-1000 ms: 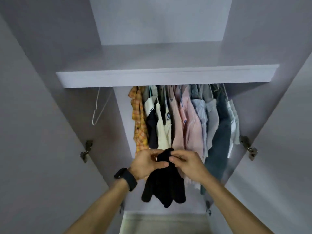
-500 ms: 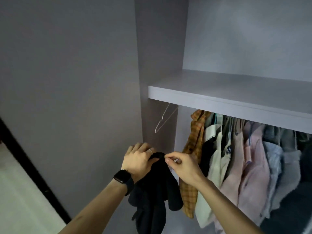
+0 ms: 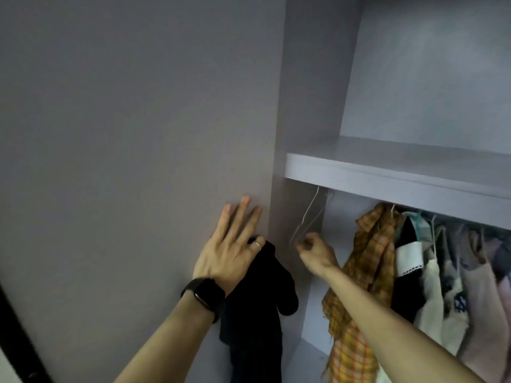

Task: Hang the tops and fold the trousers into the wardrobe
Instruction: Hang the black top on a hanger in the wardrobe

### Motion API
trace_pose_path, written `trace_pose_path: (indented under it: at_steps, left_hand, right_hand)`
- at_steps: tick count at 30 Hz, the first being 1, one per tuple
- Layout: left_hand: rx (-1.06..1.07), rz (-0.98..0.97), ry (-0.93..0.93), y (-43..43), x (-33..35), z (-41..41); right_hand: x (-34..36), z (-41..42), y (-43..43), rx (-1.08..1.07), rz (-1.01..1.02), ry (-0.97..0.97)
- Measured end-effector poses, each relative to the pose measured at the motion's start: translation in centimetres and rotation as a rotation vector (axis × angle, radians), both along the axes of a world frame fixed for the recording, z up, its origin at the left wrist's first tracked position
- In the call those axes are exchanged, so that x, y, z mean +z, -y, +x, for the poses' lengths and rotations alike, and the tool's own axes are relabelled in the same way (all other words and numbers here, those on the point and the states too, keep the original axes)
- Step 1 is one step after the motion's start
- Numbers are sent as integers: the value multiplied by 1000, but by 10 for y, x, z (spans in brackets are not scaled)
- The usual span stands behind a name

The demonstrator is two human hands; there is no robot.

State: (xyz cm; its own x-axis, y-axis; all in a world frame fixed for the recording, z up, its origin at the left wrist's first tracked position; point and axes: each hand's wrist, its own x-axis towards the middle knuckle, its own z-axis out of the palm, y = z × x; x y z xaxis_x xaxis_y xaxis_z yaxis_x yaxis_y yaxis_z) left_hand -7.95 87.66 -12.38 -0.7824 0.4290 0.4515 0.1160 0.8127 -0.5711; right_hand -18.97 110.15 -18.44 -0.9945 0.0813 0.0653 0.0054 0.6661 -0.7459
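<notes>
Fingers point(image 3: 303, 244) pinch hanger's point(image 3: 311, 214) edge; left hand point(image 3: 224, 258) grips top point(image 3: 257, 294).

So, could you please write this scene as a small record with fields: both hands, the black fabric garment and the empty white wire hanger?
left hand: holds the top of the black fabric garment; three fingers straight on the grey wardrobe door
right hand: fingers curled at the lower corner of the empty white wire hanger; grip unclear
hanger: under the grey shelf, left of the hung clothes
hung clothes: orange checked shirt first, pale tops beside it
black garment: not yet on a hanger
</notes>
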Motion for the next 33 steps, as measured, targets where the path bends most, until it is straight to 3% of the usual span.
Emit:
trace_pose_path:
  at_steps: [7, 17, 27, 33]
  left_hand:
    - [22, -128, -110, 3, -15, -6]
    - [12, -106, -152, 4, -23, -7]
    - [68, -102, 12, 5, -21, -5]
    - [100, -76, 95, 0, -9, 0]
  right_hand:
    - [-37, -67, 32, -231, -151, -70]
    - [-51, -76, 34, -136, -228, -3]
    - [13, -50, -11, -343, -28, -20]
    - [24, 16, -33, -265, 72, 19]
